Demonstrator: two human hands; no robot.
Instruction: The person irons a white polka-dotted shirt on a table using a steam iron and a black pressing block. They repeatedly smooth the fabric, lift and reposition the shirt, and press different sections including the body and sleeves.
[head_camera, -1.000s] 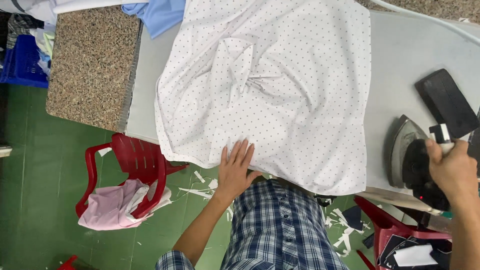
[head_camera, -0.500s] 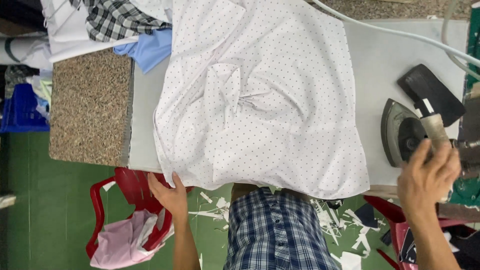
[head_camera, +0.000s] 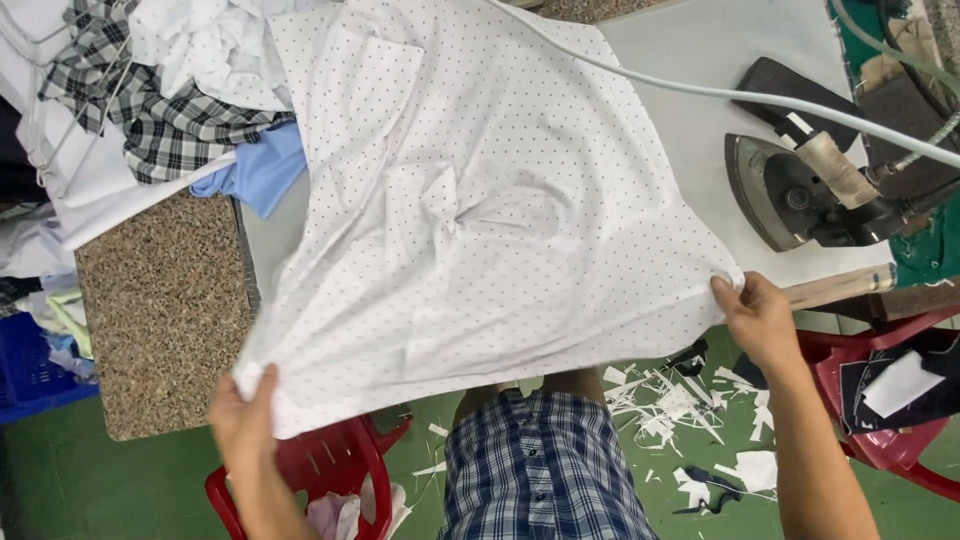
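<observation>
- Overhead, the head view shows the left hand (head_camera: 243, 418) gripping the dotted shirt's (head_camera: 470, 200) near corner.
- Right hand (head_camera: 757, 318) pinches its opposite corner; the shirt lies spread over the board (head_camera: 690, 60).
- Iron (head_camera: 800, 190) rests beside it, apart from both hands.

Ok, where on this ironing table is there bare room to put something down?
Bare grey board between the dotted shirt and the iron, under the cord. The speckled stone top left of the shirt is also bare. The far-left clothes pile is crowded.
</observation>
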